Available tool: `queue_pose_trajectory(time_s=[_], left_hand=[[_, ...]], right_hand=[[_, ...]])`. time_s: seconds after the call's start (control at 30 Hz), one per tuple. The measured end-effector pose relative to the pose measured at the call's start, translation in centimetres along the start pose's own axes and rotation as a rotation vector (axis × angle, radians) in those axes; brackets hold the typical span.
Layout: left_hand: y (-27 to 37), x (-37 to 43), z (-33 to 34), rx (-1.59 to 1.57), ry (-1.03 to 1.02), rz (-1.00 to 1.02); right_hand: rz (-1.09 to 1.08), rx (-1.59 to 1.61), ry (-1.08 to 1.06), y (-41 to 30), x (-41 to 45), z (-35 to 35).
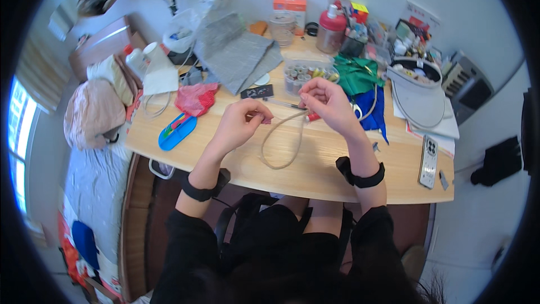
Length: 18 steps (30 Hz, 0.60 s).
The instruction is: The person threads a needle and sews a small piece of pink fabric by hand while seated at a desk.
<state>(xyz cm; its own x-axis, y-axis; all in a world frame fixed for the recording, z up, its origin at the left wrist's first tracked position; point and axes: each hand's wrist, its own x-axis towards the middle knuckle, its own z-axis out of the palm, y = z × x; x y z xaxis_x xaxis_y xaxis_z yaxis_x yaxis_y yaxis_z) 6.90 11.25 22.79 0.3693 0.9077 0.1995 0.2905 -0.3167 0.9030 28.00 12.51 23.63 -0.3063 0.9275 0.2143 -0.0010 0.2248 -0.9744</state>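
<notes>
Above the wooden desk (236, 164), my left hand (242, 122) pinches a small purplish-pink piece (266, 121), probably fabric, between thumb and fingers. To its right, my right hand (327, 103) has thumb and forefinger brought close together; whether a thin thread or needle is between them cannot be made out. A beige cord (278, 168) forms a loop between and below both hands, one part passing behind my right hand. Under that hand is a red thread spool (313, 117), partly hidden. A dark pen-like tool (284, 103) lies just beyond the fingertips.
A clear box of thread spools (310, 74) stands behind the hands. Green fabric (358, 74), blue fabric (377, 114) and white-handled scissors (357, 112) lie right; grey fabric (236, 50), pink cloth (196, 99) and a blue oval tray (179, 133) left. A phone (428, 162) rests near the right edge.
</notes>
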Motion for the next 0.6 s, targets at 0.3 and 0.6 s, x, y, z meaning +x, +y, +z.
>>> queue_pose_trajectory(time_s=[0.3,0.6], left_hand=[[-1.0,-12.9,-5.7,-0.036,0.329,-0.107],[-6.7,-20.9,-8.0,0.114,0.526,-0.222]], right_hand=[[-0.043,0.097,-0.259,-2.7,-0.1,13.4],[-0.147,-0.145,-0.539,5.2,-2.0,25.5]])
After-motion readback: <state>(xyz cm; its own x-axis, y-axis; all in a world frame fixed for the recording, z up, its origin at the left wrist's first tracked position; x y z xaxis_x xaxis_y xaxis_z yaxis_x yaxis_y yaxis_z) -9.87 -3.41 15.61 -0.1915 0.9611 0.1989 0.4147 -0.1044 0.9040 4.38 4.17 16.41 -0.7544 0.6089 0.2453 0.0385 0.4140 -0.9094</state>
